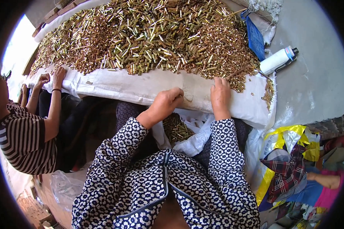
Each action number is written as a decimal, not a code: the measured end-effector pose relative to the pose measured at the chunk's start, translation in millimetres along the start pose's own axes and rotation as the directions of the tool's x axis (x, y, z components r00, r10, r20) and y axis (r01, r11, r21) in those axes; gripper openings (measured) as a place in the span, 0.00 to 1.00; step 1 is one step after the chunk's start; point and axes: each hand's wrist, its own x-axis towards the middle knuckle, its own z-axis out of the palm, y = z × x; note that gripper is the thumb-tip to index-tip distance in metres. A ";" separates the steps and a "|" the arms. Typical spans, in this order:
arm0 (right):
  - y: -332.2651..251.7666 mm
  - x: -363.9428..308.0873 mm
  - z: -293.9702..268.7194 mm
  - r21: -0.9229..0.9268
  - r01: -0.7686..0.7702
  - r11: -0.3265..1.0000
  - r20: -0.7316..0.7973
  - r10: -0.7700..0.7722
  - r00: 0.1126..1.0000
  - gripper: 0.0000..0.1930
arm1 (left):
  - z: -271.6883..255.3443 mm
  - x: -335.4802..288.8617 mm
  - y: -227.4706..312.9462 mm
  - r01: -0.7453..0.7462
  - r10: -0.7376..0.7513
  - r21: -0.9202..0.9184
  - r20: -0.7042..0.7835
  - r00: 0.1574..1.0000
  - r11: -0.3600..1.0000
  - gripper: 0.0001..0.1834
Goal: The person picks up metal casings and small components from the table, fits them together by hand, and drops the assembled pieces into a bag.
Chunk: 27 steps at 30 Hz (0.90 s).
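A long heap of slim brass-coloured metal pieces (pixel 153 38) covers the far part of the white cloth-covered table (pixel 122 84). My left hand (pixel 165 104) is over the near edge of the cloth, fingers curled in; whatever they hold is hidden. Close to the heap's right end, my right hand (pixel 221 97) has its fingers bent together beside smaller copper-brown bits (pixel 223 45). I cannot make out what, if anything, is in them. Below and between my hands, an open white plastic bag (pixel 195 141) at my lap holds more slim brass pieces (pixel 176 128).
A white bottle with a dark cap (pixel 278 61) lies at the right, beside a blue flat piece (pixel 254 36). On the left sits a person in a striped shirt (pixel 26 137), hands at the table. Yellow-and-silver sacks (pixel 271 149) and a plaid cloth (pixel 288 171) are at lower right.
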 end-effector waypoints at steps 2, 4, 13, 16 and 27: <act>0.4 0.2 1.1 0.011 0.022 1.000 -0.002 -0.022 1.000 0.11 | -7.7 -3.2 9.7 -0.002 0.011 -0.096 0.096 0.995 0.995 0.07; -1.5 0.9 1.9 0.026 0.048 0.998 -0.002 -0.048 0.999 0.10 | -14.9 -4.7 16.3 -0.160 0.160 -0.015 0.140 0.977 0.987 0.06; -13.4 0.8 -2.1 0.068 0.161 0.985 0.038 -0.164 0.986 0.07 | -18.5 85.0 -32.1 0.050 0.018 0.427 -0.154 0.988 0.903 0.07; -13.2 0.2 -1.0 0.078 0.164 0.983 -0.002 -0.164 0.986 0.07 | -8.8 100.5 -42.7 0.090 -0.054 0.568 -0.081 0.995 0.818 0.10; -19.5 -9.5 3.0 0.413 0.150 0.898 -0.176 -0.083 0.981 0.06 | -20.5 53.4 -33.0 0.075 -0.054 0.403 -0.063 0.997 0.912 0.09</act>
